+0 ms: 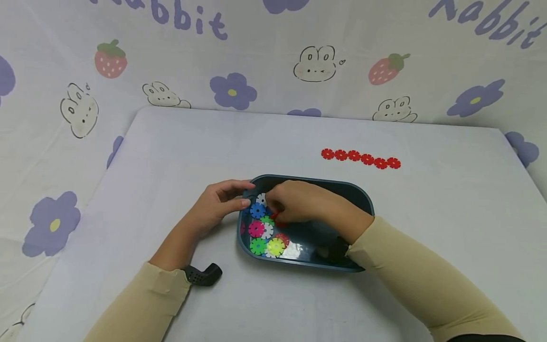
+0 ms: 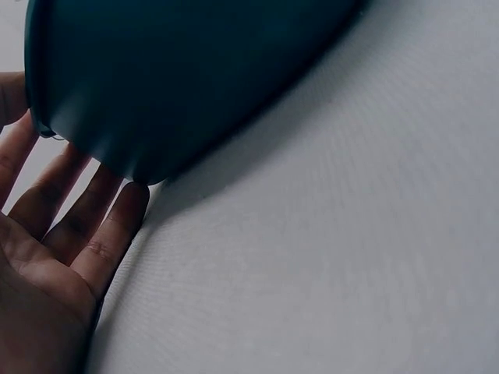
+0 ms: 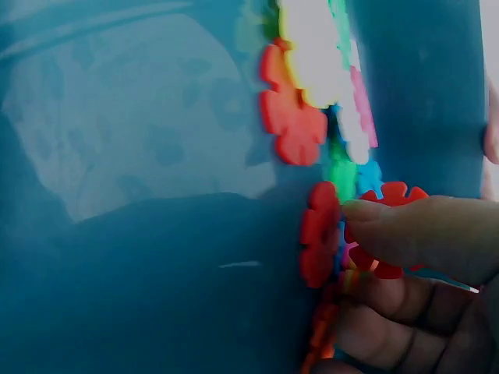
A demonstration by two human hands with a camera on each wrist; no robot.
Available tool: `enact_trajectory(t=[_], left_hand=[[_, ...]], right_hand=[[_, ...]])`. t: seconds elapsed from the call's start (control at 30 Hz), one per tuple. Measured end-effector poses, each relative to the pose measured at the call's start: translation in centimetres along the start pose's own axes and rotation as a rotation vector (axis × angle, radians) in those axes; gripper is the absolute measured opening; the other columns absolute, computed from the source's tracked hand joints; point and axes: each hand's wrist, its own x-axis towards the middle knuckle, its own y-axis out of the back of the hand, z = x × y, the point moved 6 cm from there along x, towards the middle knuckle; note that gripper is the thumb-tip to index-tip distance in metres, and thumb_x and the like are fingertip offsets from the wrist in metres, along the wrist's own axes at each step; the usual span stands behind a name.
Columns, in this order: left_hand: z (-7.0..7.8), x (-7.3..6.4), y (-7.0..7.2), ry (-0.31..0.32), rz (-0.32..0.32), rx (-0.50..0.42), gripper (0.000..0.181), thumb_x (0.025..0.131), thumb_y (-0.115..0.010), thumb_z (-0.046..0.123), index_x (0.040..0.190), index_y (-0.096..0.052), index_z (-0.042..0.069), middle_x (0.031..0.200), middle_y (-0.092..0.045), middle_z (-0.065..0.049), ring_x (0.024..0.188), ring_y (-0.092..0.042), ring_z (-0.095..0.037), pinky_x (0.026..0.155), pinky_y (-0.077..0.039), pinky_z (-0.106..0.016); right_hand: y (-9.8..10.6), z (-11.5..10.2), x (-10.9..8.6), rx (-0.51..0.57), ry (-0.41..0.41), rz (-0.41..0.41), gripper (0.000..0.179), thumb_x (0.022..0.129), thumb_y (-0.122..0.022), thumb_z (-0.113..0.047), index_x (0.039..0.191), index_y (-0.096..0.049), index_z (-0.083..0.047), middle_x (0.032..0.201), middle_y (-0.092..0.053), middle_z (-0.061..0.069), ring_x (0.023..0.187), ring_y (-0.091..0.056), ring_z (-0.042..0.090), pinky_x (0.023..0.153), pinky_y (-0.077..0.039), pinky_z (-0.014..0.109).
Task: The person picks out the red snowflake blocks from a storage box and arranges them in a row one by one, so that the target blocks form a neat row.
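A dark teal plastic tray point(image 1: 316, 256) stands on the table, with a pile of coloured snowflake discs point(image 1: 258, 229) at its left end. My right hand point(image 1: 295, 202) reaches into it; in the right wrist view the thumb and fingers pinch a red snowflake disc point(image 3: 394, 191). Other red discs point(image 3: 318, 234) lie beside those fingers, and the fingertips are partly hidden in the head view. At the tray's left end, my left hand point(image 1: 213, 204) touches the rim. Seen from the left wrist, its fingers point(image 2: 109, 241) are fairly straight against the outer wall.
Beyond the tray, to the right, a row of several red discs point(image 1: 361, 158) lies joined on the white table point(image 1: 213, 142). A patterned cloth point(image 1: 265, 57) hangs behind the table's far edge. A black wrist device point(image 1: 204, 274) sits at the left wrist.
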Motion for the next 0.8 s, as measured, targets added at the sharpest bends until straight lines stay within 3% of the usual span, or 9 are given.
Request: enact_trajectory(t=[0.27,0.4,0.57,0.8], left_hand=[[-0.2,0.1,0.1,0.007,-0.004,0.006,0.038,0.091,-0.069,0.017,0.128,-0.063,0.007,0.142,-0.053,-0.005,0.127,-0.053,-0.024,0.100,-0.048,-0.028],[-0.3,0.1,0.1,0.011,-0.001,0.013,0.037,0.092,-0.069,0.016,0.127,-0.063,0.008,0.142,-0.054,-0.004,0.128,-0.053,-0.023,0.101,-0.047,-0.029],[-0.2,0.1,0.0,0.013,0.001,0.010,0.037,0.091,-0.069,0.017,0.127,-0.063,0.007,0.142,-0.054,-0.005,0.129,-0.052,-0.024,0.103,-0.047,-0.031],[-0.2,0.1,0.1,0.014,0.004,0.017,0.037,0.091,-0.069,0.016,0.127,-0.063,0.007,0.142,-0.054,-0.006,0.129,-0.052,-0.024,0.103,-0.046,-0.032]], right_hand=[[1.0,-0.2,-0.8,0.090,0.048,0.048,0.014,0.084,-0.077,-0.018,0.083,-0.064,-0.017,0.081,-0.064,-0.003,0.076,-0.058,0.015,0.070,-0.054,0.024],[1.4,-0.4,-1.1,0.105,0.063,0.067,0.012,0.086,-0.076,-0.016,0.095,-0.068,-0.016,0.092,-0.068,0.000,0.085,-0.061,0.017,0.076,-0.057,0.027],[1.8,-0.4,-1.4,0.137,0.075,0.092,0.029,0.088,-0.073,-0.013,0.116,-0.070,-0.017,0.107,-0.070,0.003,0.096,-0.063,0.019,0.081,-0.058,0.031],[2.6,-0.2,-2.0,0.182,0.092,0.151,0.030,0.088,-0.073,-0.008,0.116,-0.073,-0.016,0.109,-0.071,-0.001,0.097,-0.062,0.018,0.081,-0.057,0.029]])
